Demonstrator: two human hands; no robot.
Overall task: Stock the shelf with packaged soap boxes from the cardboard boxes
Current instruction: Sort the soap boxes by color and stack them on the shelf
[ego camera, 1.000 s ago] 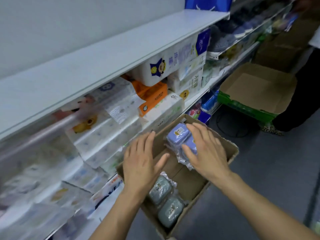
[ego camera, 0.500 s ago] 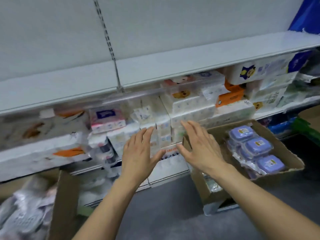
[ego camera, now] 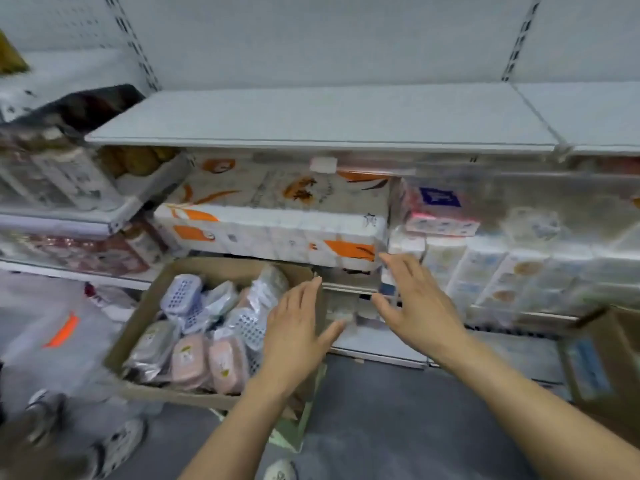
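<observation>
1. Head view: left hand (ego camera: pixel 294 327) and right hand (ego camera: pixel 417 306) both flat, fingers spread, holding nothing.
2. Left hand over right edge of the cardboard box (ego camera: pixel 145 327); right hand well right of it.
3. Soap boxes (ego camera: pixel 188 360) piled inside cardboard box.
4. Bare shelf (ego camera: pixel 311 123) above cardboard box.

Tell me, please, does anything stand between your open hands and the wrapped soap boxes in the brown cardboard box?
Nothing visible does. The left hand hovers over the brown cardboard box's right side; the pink wrapped soap boxes lie uncovered. The right hand is off to the right.
</observation>
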